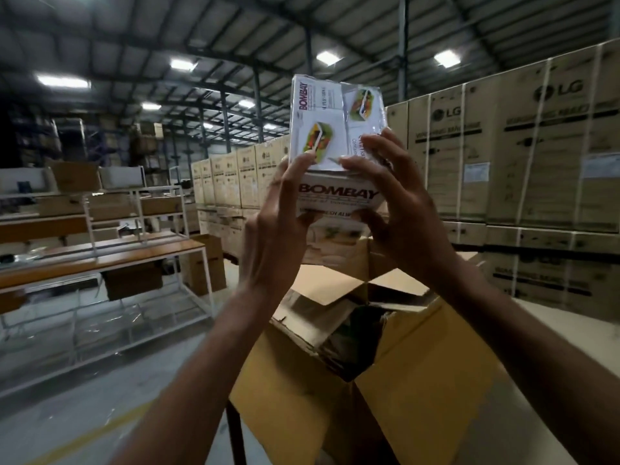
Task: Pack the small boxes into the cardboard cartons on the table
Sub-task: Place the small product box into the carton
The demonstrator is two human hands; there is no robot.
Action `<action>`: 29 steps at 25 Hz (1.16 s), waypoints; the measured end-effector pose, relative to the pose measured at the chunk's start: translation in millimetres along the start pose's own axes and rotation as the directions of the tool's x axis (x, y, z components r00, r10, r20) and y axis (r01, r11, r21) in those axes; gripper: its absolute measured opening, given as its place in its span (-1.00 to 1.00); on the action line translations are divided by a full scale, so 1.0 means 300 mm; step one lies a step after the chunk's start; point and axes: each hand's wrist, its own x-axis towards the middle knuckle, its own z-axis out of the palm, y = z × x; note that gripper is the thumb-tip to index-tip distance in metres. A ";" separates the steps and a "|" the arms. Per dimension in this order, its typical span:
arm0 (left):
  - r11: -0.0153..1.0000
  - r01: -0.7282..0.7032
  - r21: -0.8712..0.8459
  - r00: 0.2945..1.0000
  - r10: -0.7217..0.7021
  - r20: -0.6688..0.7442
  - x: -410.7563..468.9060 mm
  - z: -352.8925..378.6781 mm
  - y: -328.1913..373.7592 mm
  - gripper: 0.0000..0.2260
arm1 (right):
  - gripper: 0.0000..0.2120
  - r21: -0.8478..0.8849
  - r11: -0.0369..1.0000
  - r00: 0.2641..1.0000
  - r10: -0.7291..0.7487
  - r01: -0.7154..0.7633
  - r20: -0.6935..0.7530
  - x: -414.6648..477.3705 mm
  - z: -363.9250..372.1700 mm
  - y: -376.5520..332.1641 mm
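Observation:
I hold a stack of white small boxes printed "BOMBAY" raised in front of me. The upper boxes (335, 119) stand on end on a lower box (337, 199). My left hand (278, 219) grips the stack's left side, fingers curled onto the upper box's bottom edge. From the right, my right hand (399, 203) grips it, fingertips on the upper box's front. Below the hands stands an open cardboard carton (419, 380) with its flaps up; its inside is dark and partly hidden.
Tall stacks of large LG cartons (536, 139) wall off the right and the back. White metal-framed workbenches (110, 250) with wooden tops stand at left. The concrete floor (84, 397) carries a yellow line. Another brown carton (335, 253) stands behind the open one.

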 end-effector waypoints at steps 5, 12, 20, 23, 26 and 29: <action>0.989 -0.085 -0.118 0.996 0.085 0.000 0.105 0.316 -0.218 -0.26 | -0.47 -0.155 0.988 0.999 -0.019 0.027 0.049 0.040 0.172 0.265; 0.916 0.001 -0.400 0.958 0.113 0.262 0.154 0.722 -0.494 -0.23 | -0.26 -0.317 0.930 0.945 0.257 -0.185 0.202 -0.043 0.388 0.542; 0.820 0.050 -0.570 0.691 0.384 0.612 0.124 1.150 -0.817 -0.44 | -0.10 -0.464 0.767 0.663 0.629 -0.444 0.406 -0.201 0.635 0.694; 0.823 0.017 -0.567 0.551 0.466 0.693 0.111 1.295 -0.893 -0.48 | -0.13 -0.493 0.689 0.564 0.722 -0.531 0.401 -0.273 0.727 0.729; 0.809 0.042 -0.586 0.386 0.528 0.756 0.045 1.417 -0.933 -0.52 | -0.25 -0.578 0.637 0.465 0.769 -0.509 0.438 -0.339 0.802 0.733; 0.778 0.039 -0.627 0.258 0.598 0.758 -0.002 1.481 -0.961 -0.51 | -0.43 -0.671 0.622 0.352 0.783 -0.405 0.513 -0.351 0.847 0.720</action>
